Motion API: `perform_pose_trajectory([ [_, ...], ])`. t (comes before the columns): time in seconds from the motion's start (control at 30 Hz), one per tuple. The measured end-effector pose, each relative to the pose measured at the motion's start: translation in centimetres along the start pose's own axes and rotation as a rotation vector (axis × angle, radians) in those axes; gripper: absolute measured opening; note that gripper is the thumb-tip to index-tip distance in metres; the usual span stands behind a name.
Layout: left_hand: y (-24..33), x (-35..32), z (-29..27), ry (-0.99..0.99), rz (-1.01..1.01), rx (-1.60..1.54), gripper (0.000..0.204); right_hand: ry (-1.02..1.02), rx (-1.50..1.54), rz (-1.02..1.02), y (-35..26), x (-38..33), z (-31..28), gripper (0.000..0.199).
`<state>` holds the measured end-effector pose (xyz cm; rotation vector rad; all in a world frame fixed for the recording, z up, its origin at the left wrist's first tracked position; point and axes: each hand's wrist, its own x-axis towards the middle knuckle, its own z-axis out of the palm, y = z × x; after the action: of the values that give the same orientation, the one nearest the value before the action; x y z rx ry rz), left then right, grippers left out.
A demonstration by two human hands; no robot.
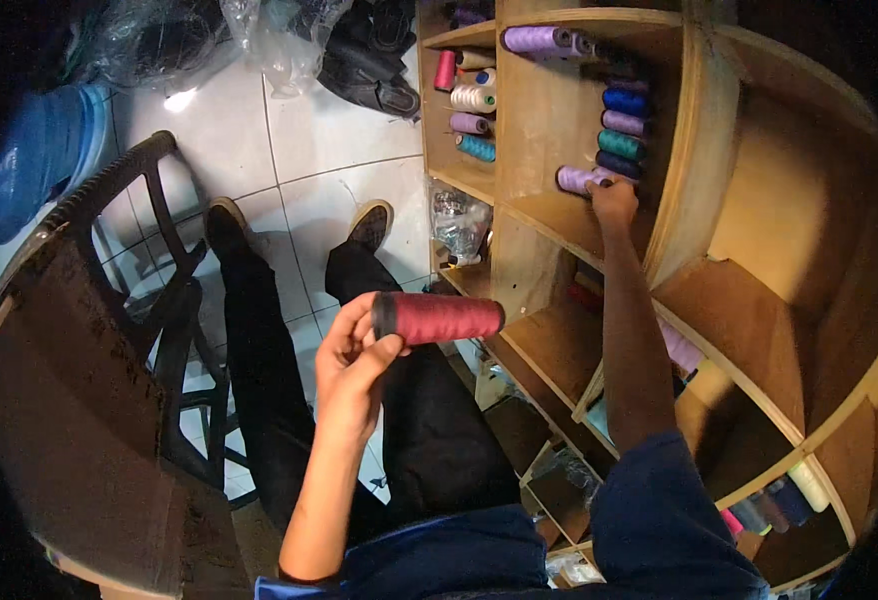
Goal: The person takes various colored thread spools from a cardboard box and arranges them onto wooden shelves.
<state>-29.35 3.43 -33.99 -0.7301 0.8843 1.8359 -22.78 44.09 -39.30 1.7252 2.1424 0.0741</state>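
Note:
My left hand (354, 360) holds a dark red thread spool (439, 318) sideways above my lap, fingers wrapped round its left end. My right hand (614, 200) reaches into a cubby of the wooden shelf unit (694, 150) and grips a light purple spool (579, 180) lying on the cubby floor. Just above that hand stands a stack of spools: blue (624, 100), lilac, teal (621, 145) and dark purple. More spools in red, cream, purple and teal (474, 95) fill the cubby to the left.
A dark plastic chair (109, 330) stands at my left on the white tiled floor (319, 130). My legs and shoes stretch forward. Plastic bags and dark shoes lie at the back. Lower cubbies hold a clear bag (459, 225) and several spools (769, 505).

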Motion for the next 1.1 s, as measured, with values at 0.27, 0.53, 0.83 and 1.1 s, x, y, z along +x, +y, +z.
perform_pose_trajectory([
  [0.27,1.6,1.8,-3.5,0.022,0.028,-0.011,0.05,0.112,-0.064,0.075,2.5,4.6,5.2,0.038],
  [0.53,3.4,2.8,-4.3,0.086,0.067,0.071,0.049,0.035,-0.169,-0.061,1.9,3.9,6.0,0.04],
  [0.83,3.8,3.9,-2.4,0.057,0.045,0.093,0.049,0.172,-0.191,-0.094,2.8,4.7,5.6,0.042],
  [1.1,3.6,6.1,-1.0,-0.029,0.016,-0.007,0.045,-1.294,0.616,-0.436,-8.0,-13.9,-4.9,0.04],
])
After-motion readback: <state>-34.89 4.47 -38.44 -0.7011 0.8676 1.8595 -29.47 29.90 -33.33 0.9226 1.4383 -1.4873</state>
